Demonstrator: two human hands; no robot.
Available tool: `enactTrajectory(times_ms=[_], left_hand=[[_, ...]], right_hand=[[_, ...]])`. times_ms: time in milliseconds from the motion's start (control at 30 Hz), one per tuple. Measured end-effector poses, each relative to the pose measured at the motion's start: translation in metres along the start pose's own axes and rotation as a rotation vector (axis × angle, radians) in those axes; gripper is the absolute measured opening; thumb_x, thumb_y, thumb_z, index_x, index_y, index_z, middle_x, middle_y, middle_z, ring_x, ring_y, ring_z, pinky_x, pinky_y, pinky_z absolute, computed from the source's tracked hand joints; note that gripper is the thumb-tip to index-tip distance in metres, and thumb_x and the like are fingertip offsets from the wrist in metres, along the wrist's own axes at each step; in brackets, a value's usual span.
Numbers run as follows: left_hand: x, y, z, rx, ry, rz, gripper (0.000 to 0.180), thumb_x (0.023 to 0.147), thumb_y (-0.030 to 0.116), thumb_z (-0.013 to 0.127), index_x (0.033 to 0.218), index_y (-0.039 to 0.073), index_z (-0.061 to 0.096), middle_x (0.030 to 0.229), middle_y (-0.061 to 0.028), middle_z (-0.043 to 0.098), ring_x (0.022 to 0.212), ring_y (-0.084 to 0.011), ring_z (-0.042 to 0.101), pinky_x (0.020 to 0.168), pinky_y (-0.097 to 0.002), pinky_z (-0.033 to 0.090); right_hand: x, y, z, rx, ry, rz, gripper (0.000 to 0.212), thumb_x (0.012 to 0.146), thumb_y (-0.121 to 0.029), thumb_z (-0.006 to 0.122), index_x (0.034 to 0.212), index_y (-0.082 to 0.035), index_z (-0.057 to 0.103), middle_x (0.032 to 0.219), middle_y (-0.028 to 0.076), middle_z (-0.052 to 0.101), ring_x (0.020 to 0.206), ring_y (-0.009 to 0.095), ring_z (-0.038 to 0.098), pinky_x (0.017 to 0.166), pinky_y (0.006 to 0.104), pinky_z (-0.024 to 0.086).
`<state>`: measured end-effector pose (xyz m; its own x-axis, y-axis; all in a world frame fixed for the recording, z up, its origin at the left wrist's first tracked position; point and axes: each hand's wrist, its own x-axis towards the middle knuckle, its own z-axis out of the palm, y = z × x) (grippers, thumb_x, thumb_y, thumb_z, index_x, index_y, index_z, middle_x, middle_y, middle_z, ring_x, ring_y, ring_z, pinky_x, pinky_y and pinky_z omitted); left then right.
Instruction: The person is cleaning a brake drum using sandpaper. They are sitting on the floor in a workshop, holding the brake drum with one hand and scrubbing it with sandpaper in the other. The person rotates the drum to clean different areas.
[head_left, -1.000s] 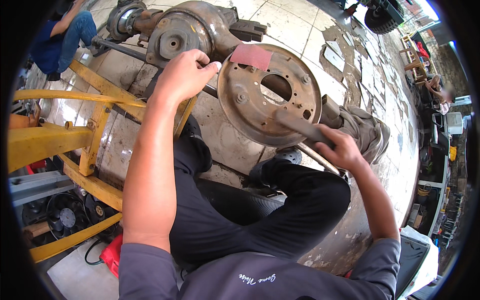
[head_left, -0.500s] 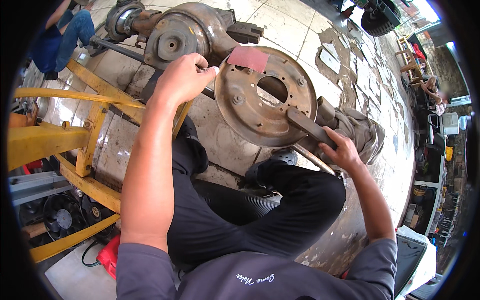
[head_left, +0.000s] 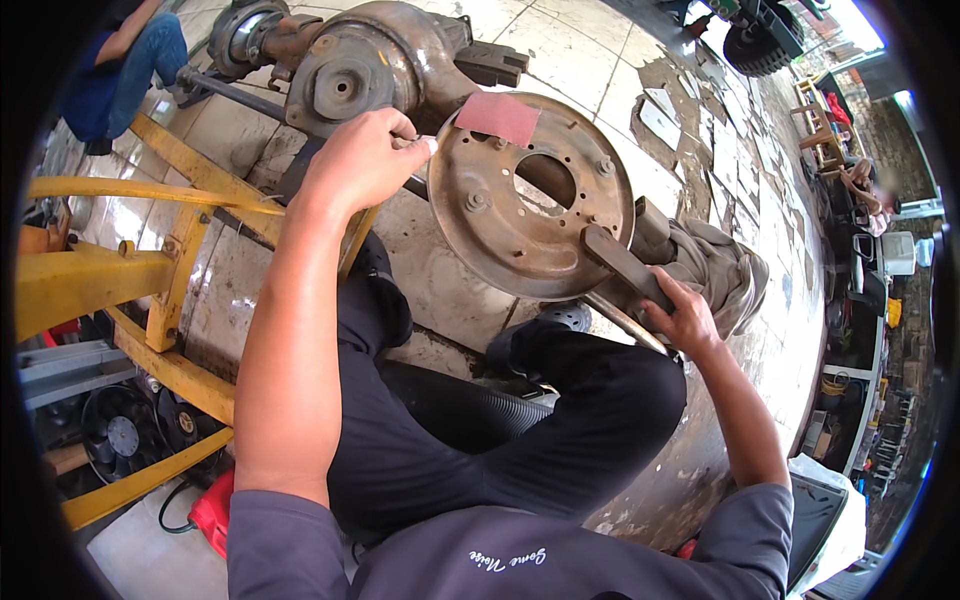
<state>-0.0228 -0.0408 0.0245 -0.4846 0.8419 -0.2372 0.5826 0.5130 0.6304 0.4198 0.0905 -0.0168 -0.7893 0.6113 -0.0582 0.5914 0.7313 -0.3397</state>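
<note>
A round rusty brake backing plate (head_left: 540,262) stands in front of me, with a large central hole and several studs and small holes. A piece of red sandpaper (head_left: 497,118) lies on its upper part. My right hand (head_left: 685,312) grips a long brown brake shoe (head_left: 622,262) by its lower end, and the rounded upper end overlaps the plate's lower right. By the plate's upper left rim is my left hand (head_left: 362,160), fingers curled and thumb closed toward them. A small whitish spot shows at the thumb tip; anything pinched there is hidden.
A rusty axle housing (head_left: 410,60) lies beyond the plate. Yellow metal frame bars (head_left: 95,285) stand at my left, near a fan (head_left: 122,436) and a red container (head_left: 212,515). Bundled grey-brown cloth (head_left: 720,275) lies right of the plate. Other people sit at far left and far right.
My right hand has shifted slightly right and down with the brake shoe, whose upper end now sits a little lower on the plate. My left hand has hardly moved.
</note>
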Motion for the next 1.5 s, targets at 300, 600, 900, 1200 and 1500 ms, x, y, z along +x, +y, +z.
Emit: enactTrajectory(times_ms=[300,600,900,1200,1500], left_hand=[[0.008,-0.004,0.013,0.028,-0.003,0.022,0.042,0.087,0.042,0.069,0.109,0.007,0.069,0.105,-0.0128,0.073,0.102,-0.0269,0.069,0.089,-0.0382,0.051],[0.004,0.000,0.006,-0.001,0.003,0.042,0.038,0.088,0.037,0.068,0.106,0.003,0.069,0.100,-0.0133,0.072,0.093,-0.0247,0.068,0.084,-0.0367,0.051],[0.005,-0.007,0.011,0.033,-0.064,-0.022,0.041,0.087,0.040,0.069,0.109,0.005,0.069,0.106,-0.0170,0.072,0.101,-0.0282,0.068,0.091,-0.0389,0.051],[0.015,-0.002,0.018,0.057,-0.125,-0.034,0.041,0.087,0.037,0.069,0.113,0.005,0.069,0.114,-0.0170,0.070,0.108,-0.0301,0.066,0.096,-0.0392,0.049],[0.017,-0.006,0.019,0.071,-0.117,-0.025,0.048,0.089,0.035,0.071,0.119,-0.001,0.064,0.103,-0.0169,0.070,0.095,-0.0257,0.068,0.088,-0.0364,0.051]], right_hand=[[0.059,-0.026,0.017,0.019,0.019,-0.008,0.056,0.088,-0.032,0.073,0.136,-0.012,0.054,0.102,0.020,0.069,0.090,0.040,0.067,0.078,0.0442,0.054],[0.024,-0.019,0.025,0.009,0.121,0.041,0.056,0.088,-0.031,0.073,0.137,-0.014,0.054,0.101,0.020,0.069,0.091,0.038,0.067,0.078,0.0439,0.054],[0.017,-0.014,0.012,0.027,0.023,0.088,0.055,0.088,-0.033,0.073,0.135,-0.010,0.056,0.101,0.023,0.068,0.089,0.039,0.067,0.079,0.0446,0.054],[0.068,-0.036,0.034,0.099,0.158,0.083,0.053,0.086,-0.030,0.074,0.133,-0.011,0.058,0.101,0.021,0.069,0.090,0.040,0.067,0.078,0.0433,0.054],[-0.022,0.013,-0.015,0.095,0.061,0.286,0.055,0.088,-0.026,0.074,0.136,-0.009,0.055,0.116,0.020,0.069,0.106,0.032,0.068,0.091,0.0393,0.052]])
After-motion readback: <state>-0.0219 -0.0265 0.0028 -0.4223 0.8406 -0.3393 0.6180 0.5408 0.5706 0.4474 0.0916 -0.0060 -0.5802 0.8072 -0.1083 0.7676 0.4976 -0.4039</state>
